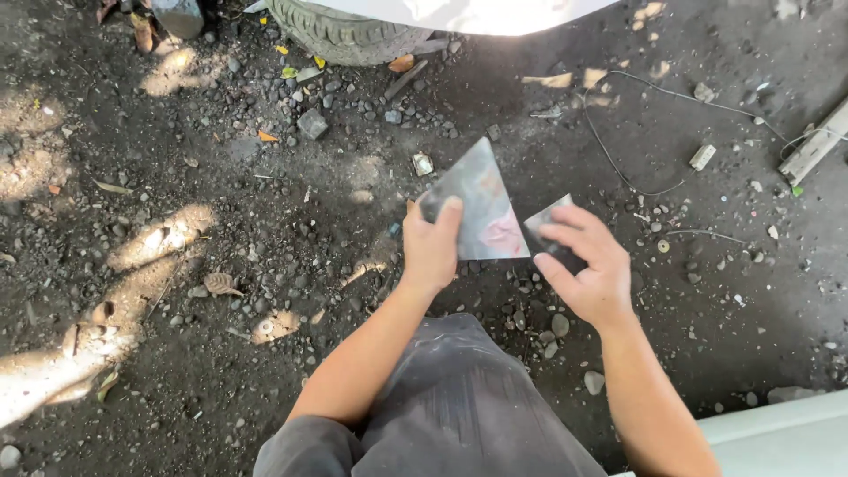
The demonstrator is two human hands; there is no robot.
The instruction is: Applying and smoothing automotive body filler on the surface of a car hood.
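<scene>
My left hand point(431, 250) grips the lower left corner of a large triangular piece of shiny sheet metal point(481, 203), its point aimed away from me. My right hand point(590, 274) holds a smaller, darker piece of the same sheet point(549, 228) just to the right of the big triangle, the two pieces almost touching. Both are held above dark gravelly ground in front of my knees, which are covered by grey fabric point(450, 406).
A vehicle tyre point(340, 31) and white bodywork point(468, 13) stand at the top. Stones, dry leaves and a thin wire point(618, 168) lie on the dirt. A wooden strip point(817, 146) lies at the right edge, and a pale panel point(786, 433) at bottom right.
</scene>
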